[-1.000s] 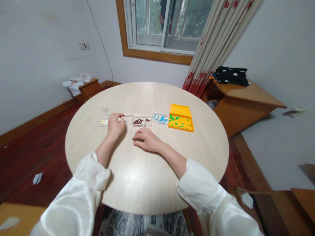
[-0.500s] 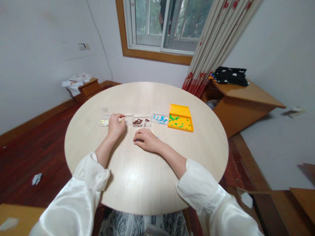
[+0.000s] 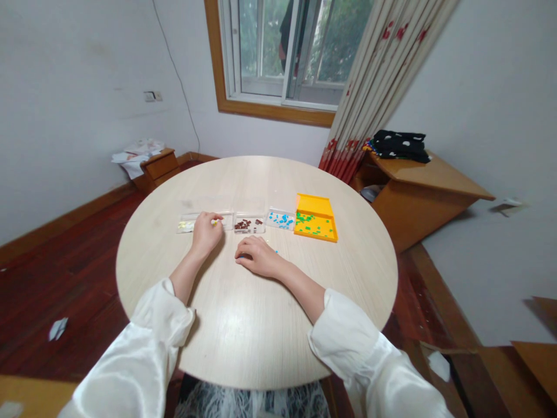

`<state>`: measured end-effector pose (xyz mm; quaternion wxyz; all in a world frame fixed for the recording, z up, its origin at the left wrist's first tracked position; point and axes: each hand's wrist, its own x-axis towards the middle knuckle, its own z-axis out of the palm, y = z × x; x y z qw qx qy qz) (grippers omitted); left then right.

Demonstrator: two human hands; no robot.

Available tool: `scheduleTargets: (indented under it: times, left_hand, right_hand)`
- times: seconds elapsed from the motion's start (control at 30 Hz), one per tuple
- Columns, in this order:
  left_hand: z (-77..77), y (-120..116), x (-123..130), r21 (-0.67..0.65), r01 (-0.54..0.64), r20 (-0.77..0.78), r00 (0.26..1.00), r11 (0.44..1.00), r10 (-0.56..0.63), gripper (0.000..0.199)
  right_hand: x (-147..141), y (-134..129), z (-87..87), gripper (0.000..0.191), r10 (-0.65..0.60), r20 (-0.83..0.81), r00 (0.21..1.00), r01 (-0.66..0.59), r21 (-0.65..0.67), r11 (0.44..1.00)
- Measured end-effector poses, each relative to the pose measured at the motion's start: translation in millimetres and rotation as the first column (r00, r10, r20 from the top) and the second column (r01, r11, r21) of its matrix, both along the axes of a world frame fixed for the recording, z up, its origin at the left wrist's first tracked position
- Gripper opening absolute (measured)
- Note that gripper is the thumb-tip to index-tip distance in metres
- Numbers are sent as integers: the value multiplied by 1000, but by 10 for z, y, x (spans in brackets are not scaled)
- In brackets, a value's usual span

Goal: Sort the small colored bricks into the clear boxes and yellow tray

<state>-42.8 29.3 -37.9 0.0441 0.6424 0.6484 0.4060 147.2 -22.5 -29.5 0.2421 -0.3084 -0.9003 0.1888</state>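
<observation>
My left hand (image 3: 208,237) is over the clear box of pale yellow and white pieces (image 3: 187,225), thumb and finger pinched on a small yellow block (image 3: 214,222). Part of that box is hidden behind the hand. On the tabletop in front of the boxes rests my right hand (image 3: 257,256), its fingers curled. A speck of blue shows under its fingertips, seemingly a small blue block, mostly covered. Near its knuckles lies another small blue piece (image 3: 277,252). Just beyond is a clear box (image 3: 249,230) with dark brown blocks (image 3: 242,225).
Further right stand a clear box with blue blocks (image 3: 282,219) and an open yellow case (image 3: 334,231) holding green pieces (image 3: 306,217). All sit in a row on the round wooden table (image 3: 248,325). A curtain (image 3: 374,75) and a wooden cabinet (image 3: 426,203) are beyond the table.
The camera view has tilted up slightly, so everything sits lower in the picture. The yellow block shows more plainly between my left fingertips. My right hand stays at nearly the same spot.
</observation>
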Motion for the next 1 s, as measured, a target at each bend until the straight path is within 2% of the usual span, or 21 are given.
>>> scheduleTargets:
  times: [0.53, 1.0]
  left_hand:
    - [-92, -7, -39, 16, 2, 13, 1000, 1000, -2, 22]
    - [-95, -9, -30, 21, 35, 31, 999, 999, -35, 22]
  right_hand:
    - [-11, 6, -40, 2, -28, -36, 999, 27, -21, 999]
    - [-2, -19, 37, 3, -53, -28, 998, 52, -44, 998]
